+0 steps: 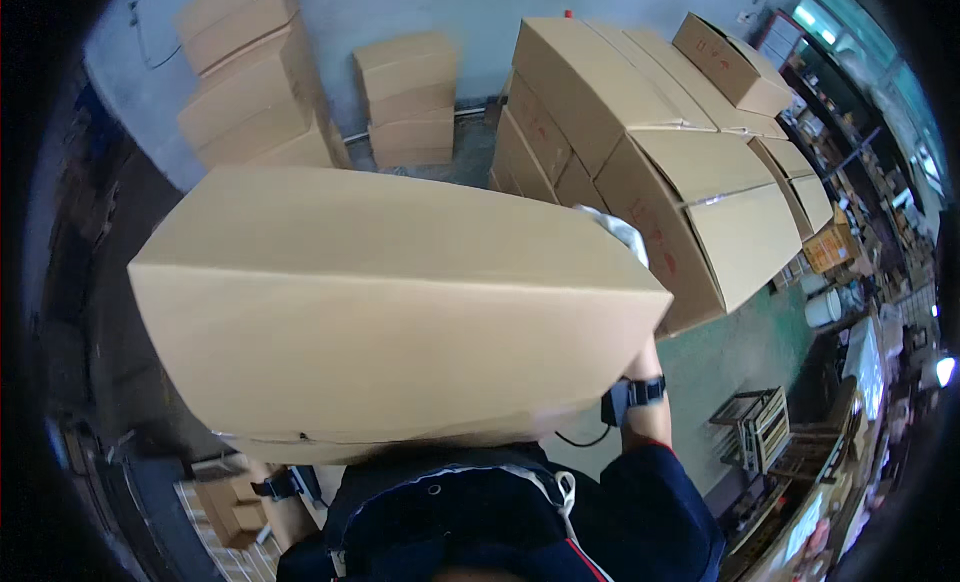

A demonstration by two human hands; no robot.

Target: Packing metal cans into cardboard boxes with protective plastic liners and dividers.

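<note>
A large brown cardboard box (400, 332) fills the middle of the head view, held up close against my body with one long edge toward me. My right hand (622, 232), in a whitish glove, is closed against the far right end of the box. Only part of that glove shows, and a black strap circles the wrist below it. My left forearm, also strapped at the wrist, runs up to the lower left edge of the box. The left hand itself is hidden by the box, so its fingers cannot be seen.
Beyond the held box, large cartons (710, 182) are stacked at the right, with a smaller carton (735, 67) on top. Another tall stack (250, 92) stands at the back left, and a lower stack (410, 102) against the wall. A wooden frame (755, 427) sits at the right.
</note>
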